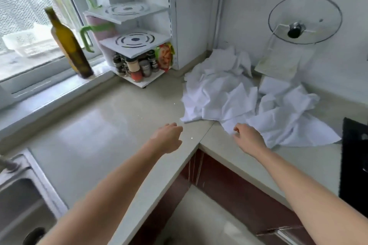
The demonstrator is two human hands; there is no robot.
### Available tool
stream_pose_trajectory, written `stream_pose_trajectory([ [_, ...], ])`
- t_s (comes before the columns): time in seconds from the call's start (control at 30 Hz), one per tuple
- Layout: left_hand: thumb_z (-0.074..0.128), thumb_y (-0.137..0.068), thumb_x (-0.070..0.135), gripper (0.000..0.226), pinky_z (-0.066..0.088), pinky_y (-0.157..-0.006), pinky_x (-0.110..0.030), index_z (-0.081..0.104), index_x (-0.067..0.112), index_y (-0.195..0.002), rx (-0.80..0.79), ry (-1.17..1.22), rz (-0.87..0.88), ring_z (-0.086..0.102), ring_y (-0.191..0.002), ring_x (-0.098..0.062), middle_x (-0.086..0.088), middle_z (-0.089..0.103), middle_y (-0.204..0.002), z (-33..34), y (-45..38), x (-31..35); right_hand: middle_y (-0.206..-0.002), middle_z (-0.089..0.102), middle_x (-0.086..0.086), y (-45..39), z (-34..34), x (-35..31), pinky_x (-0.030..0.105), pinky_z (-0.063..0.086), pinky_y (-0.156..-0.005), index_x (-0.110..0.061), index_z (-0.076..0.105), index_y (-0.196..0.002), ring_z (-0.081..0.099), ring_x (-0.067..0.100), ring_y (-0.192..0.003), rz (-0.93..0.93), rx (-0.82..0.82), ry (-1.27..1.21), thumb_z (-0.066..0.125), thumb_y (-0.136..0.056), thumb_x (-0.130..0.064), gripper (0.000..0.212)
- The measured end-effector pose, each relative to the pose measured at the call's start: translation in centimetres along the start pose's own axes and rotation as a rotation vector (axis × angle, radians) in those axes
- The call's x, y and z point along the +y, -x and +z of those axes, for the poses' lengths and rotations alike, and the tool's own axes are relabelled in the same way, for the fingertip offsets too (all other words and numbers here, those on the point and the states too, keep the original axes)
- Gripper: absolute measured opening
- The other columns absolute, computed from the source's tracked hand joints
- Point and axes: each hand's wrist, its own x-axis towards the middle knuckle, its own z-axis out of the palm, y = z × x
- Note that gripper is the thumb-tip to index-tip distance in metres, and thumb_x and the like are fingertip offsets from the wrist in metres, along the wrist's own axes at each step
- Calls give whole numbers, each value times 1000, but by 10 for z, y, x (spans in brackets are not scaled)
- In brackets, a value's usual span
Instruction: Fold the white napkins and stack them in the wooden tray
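A crumpled pile of white napkins (221, 93) lies in the counter's corner, and more of it spreads to the right (288, 123). My left hand (168, 137) hovers over the countertop just short of the pile's near left corner, fingers loosely curled and holding nothing. My right hand (249, 137) is at the near edge of the front napkin, fingers loosely curled over the cloth, and no grip shows. A pale flat tray or board (278, 63) leans against the right wall behind the pile.
An L-shaped beige countertop (99, 129) wraps the corner. A white spice rack (137, 59) and an oil bottle (69, 45) stand at the back left by the window. A sink (22, 195) is at the lower left, a black hob (356, 157) at the right, and a glass lid (304, 19) hangs on the wall.
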Motion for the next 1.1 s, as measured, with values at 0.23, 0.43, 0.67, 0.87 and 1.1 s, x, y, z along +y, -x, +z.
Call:
stream_pose_trajectory([
  [0.23, 53, -94, 24, 50, 31, -105, -33, 41, 17, -142, 18, 5, 186, 29, -138, -19, 0, 37, -147, -3, -99, 29, -125, 48, 7, -86, -15, 42, 32, 34, -94, -11, 53, -119, 42, 26, -120, -142, 1, 239, 54, -87, -17, 33],
  [0.43, 52, -95, 29, 54, 16, -117, -32, 35, 21, -146, 44, -55, 188, 13, -146, -18, 3, 26, -155, 10, -160, 51, -140, 46, 14, -154, 3, 65, 36, 30, -111, -9, 57, -125, 39, 30, -135, -423, -130, 466, 72, -72, -18, 56],
  [0.67, 55, -94, 34, 61, 7, -118, -31, 30, 21, -148, -7, -104, 238, 6, -148, -19, 1, 20, -157, 27, -200, 65, -83, 66, 7, -208, 14, 86, 30, 51, -76, -11, 67, -82, 64, 27, -79, -674, -124, 420, 77, -53, 1, 33],
  [0.87, 68, -85, 39, 60, 23, -116, -30, 48, 20, -139, 282, 413, 247, 24, -143, -12, 8, 42, -146, 11, -218, 77, -87, 64, 7, -231, -41, 59, 35, 42, -69, -5, 59, -97, 55, 20, -77, -457, 36, -341, 44, -96, -7, 15],
  [1.1, 60, -92, 34, 27, 44, -72, -29, 65, 8, -88, 537, 1075, 108, 58, -76, -12, -8, 66, -82, -91, -218, 72, -59, 42, -8, -242, -122, 5, 21, 30, -53, -8, 49, -78, 40, 7, -54, -493, 318, -680, 47, -99, -14, 22],
])
